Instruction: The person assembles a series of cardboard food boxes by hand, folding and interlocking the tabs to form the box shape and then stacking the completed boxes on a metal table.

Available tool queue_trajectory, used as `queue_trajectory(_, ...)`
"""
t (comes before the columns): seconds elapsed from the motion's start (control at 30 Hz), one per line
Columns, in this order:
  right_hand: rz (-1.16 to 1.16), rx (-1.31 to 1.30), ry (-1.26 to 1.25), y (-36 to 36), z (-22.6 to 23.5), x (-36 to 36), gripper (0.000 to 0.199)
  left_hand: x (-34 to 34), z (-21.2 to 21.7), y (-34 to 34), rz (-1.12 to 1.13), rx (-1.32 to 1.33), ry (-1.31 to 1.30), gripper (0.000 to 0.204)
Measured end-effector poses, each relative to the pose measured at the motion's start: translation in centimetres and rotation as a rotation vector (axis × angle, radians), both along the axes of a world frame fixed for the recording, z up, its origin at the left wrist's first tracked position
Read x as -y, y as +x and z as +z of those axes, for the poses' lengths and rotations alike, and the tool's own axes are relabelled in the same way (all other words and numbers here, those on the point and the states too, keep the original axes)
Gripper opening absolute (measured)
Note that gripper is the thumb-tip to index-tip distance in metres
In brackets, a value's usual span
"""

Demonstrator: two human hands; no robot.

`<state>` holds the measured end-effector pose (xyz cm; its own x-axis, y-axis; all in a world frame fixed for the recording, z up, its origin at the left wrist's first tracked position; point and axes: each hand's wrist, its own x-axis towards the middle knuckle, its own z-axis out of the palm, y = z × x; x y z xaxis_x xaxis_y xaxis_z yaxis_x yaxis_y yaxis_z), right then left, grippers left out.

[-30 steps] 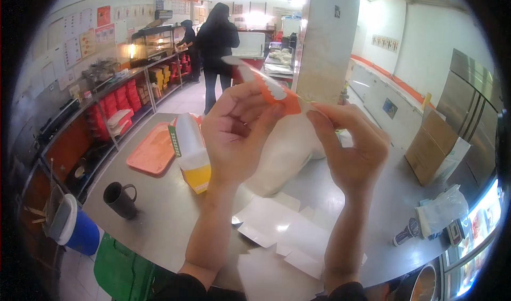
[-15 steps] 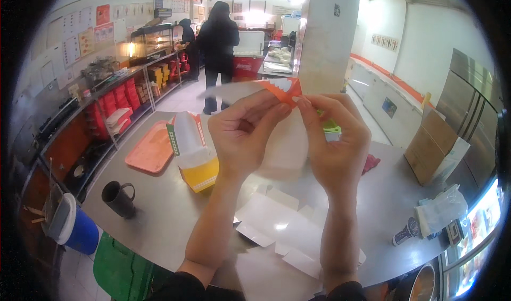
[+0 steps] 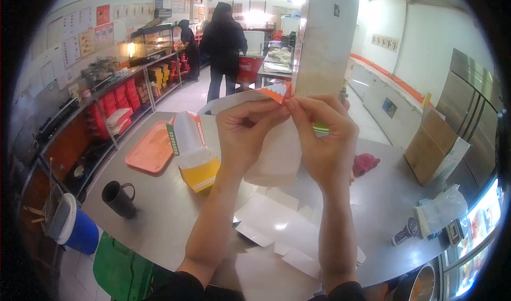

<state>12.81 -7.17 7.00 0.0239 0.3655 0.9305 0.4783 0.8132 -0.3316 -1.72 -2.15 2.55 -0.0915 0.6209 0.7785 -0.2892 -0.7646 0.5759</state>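
Observation:
Above the steel table, my left hand [image 3: 242, 136] and my right hand [image 3: 331, 141] are both closed on a partly folded cardboard food box [image 3: 274, 162]. Its white inner side faces me, and the fingertips of both hands meet at an orange-red printed corner. Much of the box is hidden behind the hands. Below my wrists lie several flat white box blanks [image 3: 282, 224], overlapping on the table. To the left of my left forearm stands an open food box [image 3: 186, 138] with white inside, green and red edges and a yellow panel.
An orange tray [image 3: 148, 147] and dark mug [image 3: 119, 198] occupy the left side. Toward the right are a pink cloth [image 3: 366, 163], printed cup [image 3: 405, 233], plastic bag [image 3: 441, 211] and brown carton [image 3: 432, 147]. Two people in black, one nearer [image 3: 223, 48], stand far back.
Both hands have shifted slightly left with the box, and its white panel has swung into clearer view. The nearer person in the background has moved a little right.

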Motion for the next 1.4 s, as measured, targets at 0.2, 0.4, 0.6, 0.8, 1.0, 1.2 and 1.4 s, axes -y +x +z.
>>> queue_trajectory(0.2, -0.259, 0.243, 0.16, -0.8, -2.0, -2.7, 0.038, -0.7, -0.3, 3.2, -0.222, 0.399, -0.129, 0.024)
queue_trajectory(0.4, 0.133, 0.118, -0.188, 0.5, -1.2, -3.2, 0.053, -2.5, -1.3, 1.8, -0.354, 0.396, -0.065, 0.023)
queue_trajectory(0.6, -0.106, 0.622, 0.169, 2.2, -1.7, -4.6, 0.062, -0.3, 1.2, -0.4, -0.296, 0.56, -0.226, 0.038)
queue_trajectory(0.8, 0.584, 0.002, -0.362, 0.7, -1.7, -2.0, 0.032, -0.7, 0.6, -2.1, 0.224, -0.402, 0.255, 0.035)
queue_trajectory(1.0, -0.024, 0.002, -0.192, 2.1, -0.9, -1.4, 0.022, 0.4, 0.8, -1.0, 0.188, -0.552, 0.261, 0.037)
queue_trajectory(1.2, -0.179, 0.052, 0.072, 0.9, -0.3, -0.2, 0.009, 0.5, 0.7, 0.7, 0.166, -0.228, -0.111, 0.018)
queue_trajectory(1.4, 0.038, -0.137, -0.132, 1.3, -0.9, -1.8, 0.011, -0.6, 0.7, -0.1, 0.212, -0.231, -0.044, 0.025)
